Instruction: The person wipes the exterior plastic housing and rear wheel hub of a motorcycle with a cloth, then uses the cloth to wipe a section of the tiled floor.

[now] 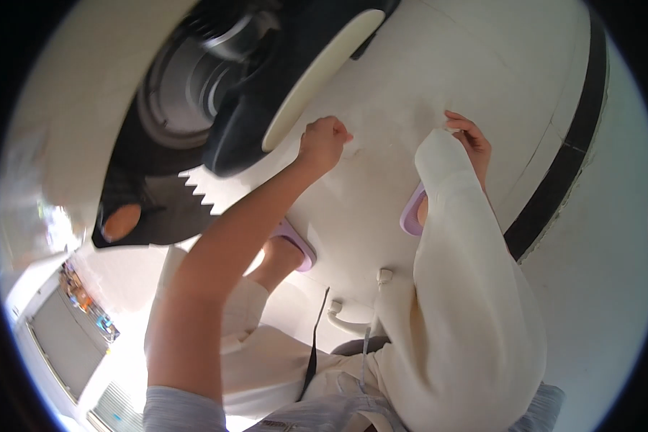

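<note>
My left hand [326, 139] hangs over the pale floor with its fingers curled in, and nothing shows in it. Just left of it stands the cream-edged black door or panel [255, 119] of a white appliance [101, 79]; hand and panel look apart. Behind the panel is a round metal opening [180, 97]. My right hand [474, 142] is beside my bent right knee, in white trousers [457, 237]. Its fingers are loosely spread and hold nothing I can see. The trouser leg hides part of that hand.
My feet are on the floor in purple slippers [412, 210]. A dark skirting strip [579, 137] runs along the white wall at right. Cream curved tube legs [349, 325] of a seat show below me. Small colourful items [86, 302] are far left.
</note>
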`<action>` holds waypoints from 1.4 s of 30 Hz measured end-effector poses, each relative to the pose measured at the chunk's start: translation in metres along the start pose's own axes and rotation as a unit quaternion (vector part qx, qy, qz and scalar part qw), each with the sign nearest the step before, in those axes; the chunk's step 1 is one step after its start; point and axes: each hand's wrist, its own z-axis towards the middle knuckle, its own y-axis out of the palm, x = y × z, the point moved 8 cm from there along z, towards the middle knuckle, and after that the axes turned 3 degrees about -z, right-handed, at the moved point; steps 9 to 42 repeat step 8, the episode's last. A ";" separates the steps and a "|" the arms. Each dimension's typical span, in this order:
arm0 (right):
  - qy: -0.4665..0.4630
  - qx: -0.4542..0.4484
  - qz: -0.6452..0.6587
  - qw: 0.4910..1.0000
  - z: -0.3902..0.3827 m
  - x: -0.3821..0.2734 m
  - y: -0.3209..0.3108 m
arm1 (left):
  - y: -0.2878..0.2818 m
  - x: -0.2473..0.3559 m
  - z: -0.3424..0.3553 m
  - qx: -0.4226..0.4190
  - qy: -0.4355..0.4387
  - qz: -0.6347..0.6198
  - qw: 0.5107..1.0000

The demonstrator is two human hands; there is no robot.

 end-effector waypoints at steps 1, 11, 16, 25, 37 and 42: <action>0.046 0.036 0.071 0.996 -0.001 0.000 -0.006 | -0.005 -0.009 -0.019 -0.037 -0.033 -0.001 0.999; 0.097 0.035 0.166 0.981 -0.017 -0.054 -0.021 | -0.127 -0.027 -0.143 -0.082 -0.050 -0.176 0.980; 0.097 0.035 0.166 0.981 -0.017 -0.054 -0.021 | -0.127 -0.027 -0.143 -0.082 -0.050 -0.176 0.980; 0.097 0.035 0.166 0.981 -0.017 -0.054 -0.021 | -0.127 -0.027 -0.143 -0.082 -0.050 -0.176 0.980; 0.097 0.035 0.166 0.981 -0.017 -0.054 -0.021 | -0.127 -0.027 -0.143 -0.082 -0.050 -0.176 0.980; 0.097 0.035 0.166 0.981 -0.017 -0.054 -0.021 | -0.127 -0.027 -0.143 -0.082 -0.050 -0.176 0.980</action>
